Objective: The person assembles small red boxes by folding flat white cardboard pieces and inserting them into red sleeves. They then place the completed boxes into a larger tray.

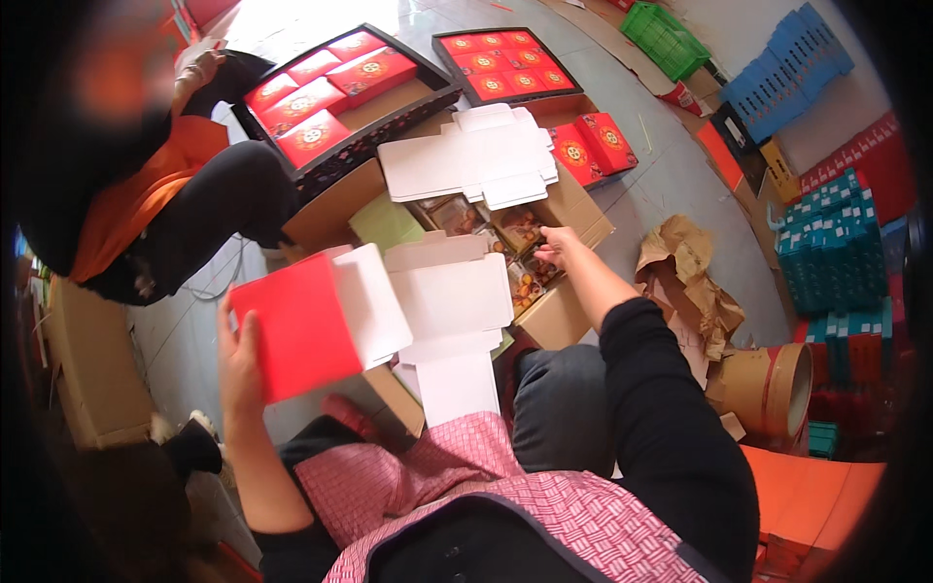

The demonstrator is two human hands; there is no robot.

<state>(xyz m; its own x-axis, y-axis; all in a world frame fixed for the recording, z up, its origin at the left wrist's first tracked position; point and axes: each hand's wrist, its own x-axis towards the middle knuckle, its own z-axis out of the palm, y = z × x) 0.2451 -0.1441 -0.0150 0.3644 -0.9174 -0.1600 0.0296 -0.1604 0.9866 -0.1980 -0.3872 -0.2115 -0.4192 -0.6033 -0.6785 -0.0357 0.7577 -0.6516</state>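
Note:
My left hand [241, 358] is closed on the side of a red carton [296, 330]. The carton is folded up, with a white flap standing out at its right. My right hand [569, 251] reaches into a brown cardboard box [573, 209] between my knees and the trays. Its fingers look apart, at small clear packs of brown food [525, 284]; whether they grip one is hard to see. Across the box lie unfolded white carton blanks, one near me [447, 296] and one farther off [457, 165].
Two black trays hold red boxes, at the far left [442, 94] and far middle [437, 44]. More red boxes [604, 141] stand behind the cardboard box. Another person [165, 194] sits at the left. Crumpled brown paper [685, 282] and a cardboard drum [758, 389] lie at right.

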